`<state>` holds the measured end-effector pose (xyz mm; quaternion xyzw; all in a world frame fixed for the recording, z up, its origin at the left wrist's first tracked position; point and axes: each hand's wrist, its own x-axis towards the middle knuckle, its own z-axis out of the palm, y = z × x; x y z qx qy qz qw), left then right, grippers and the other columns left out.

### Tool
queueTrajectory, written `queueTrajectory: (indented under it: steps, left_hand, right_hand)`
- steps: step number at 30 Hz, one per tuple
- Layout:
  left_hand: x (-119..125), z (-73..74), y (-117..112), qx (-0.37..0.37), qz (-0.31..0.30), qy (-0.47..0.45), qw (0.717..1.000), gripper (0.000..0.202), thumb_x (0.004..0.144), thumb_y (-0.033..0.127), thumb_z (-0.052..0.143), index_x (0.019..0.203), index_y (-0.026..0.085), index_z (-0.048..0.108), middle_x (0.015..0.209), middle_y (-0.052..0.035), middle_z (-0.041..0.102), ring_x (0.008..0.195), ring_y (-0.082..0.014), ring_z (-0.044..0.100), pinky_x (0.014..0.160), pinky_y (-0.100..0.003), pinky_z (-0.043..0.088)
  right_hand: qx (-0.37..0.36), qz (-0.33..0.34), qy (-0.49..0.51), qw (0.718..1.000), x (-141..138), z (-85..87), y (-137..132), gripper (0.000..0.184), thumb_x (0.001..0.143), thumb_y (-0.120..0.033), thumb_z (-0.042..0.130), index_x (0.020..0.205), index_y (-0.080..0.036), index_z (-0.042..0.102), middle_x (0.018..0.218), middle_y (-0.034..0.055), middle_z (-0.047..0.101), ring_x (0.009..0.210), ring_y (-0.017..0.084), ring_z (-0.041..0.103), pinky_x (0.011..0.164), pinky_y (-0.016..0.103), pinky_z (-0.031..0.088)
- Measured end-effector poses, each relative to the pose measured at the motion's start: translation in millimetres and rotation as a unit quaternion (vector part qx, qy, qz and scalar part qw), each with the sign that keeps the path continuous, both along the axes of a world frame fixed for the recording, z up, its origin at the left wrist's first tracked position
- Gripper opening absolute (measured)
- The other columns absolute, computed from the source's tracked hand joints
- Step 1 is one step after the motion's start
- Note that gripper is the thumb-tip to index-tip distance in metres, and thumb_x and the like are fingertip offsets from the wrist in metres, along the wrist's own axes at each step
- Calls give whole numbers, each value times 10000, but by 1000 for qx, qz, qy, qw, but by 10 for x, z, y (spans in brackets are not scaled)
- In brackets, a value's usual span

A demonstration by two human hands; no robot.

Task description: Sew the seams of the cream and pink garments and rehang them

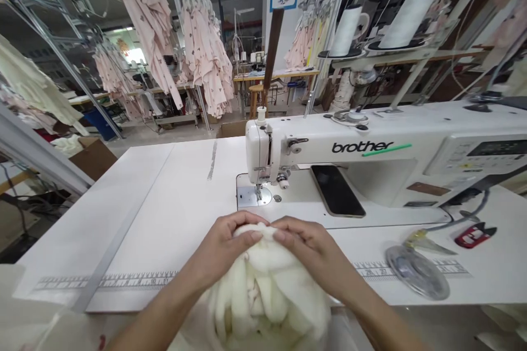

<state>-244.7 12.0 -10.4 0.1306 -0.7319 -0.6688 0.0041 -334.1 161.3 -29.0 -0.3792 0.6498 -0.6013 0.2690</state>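
Both hands closed on cream fabric

Left hand, right hand on cream fabric

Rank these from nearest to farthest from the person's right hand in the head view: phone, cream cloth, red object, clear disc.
1. Cream cloth: held in the right hand.
2. Phone: ahead and right, on the sewing machine.
3. Clear disc: right, on the table.
4. Red object: farther right, past the disc.

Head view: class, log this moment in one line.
left hand: holding pale fabric; right hand: holding same fabric; sewing machine: beyond hands; phone: on machine bed
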Motion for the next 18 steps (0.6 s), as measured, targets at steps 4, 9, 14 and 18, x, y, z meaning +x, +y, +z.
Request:
queueTrajectory:
  steps: [4,9,14,18]
  left_hand:
    - [-275,-114,-157,-29,-11,3,1000,212,770,362,588,803,163,525,751,19,507,671,-81,470,546,-168,366]
    - [-615,-379,-390,-56,-30,-26,998,273,742,407,585,776,152,493,735,18,492,614,-80,475,497,-175,364]
    - [-874,-509,-544,-223,-51,-69,971,185,776,338,464,798,163,520,769,3,533,537,-91,501,516,-226,411]
    - [-968,-528,-539,-294,-21,-81,952,132,753,290,466,780,177,528,806,4,569,414,-76,470,523,-257,379]
  right_hand:
    - [34,-77,23,996,-253,-188,-121,257,846,-404,485,789,-187,611,748,2,605,705,154,534,608,234,380]
    - [172,-145,82,971,-504,-400,-345,253,810,-419,478,696,-196,521,643,-31,545,576,125,491,516,216,341]
    - [307,-156,170,923,-761,-389,-554,174,755,-269,499,597,-197,515,560,-17,527,577,151,502,521,236,291]
    - [349,-153,216,899,-833,-414,-625,105,746,-211,482,672,-194,555,662,12,595,648,168,539,550,241,293]
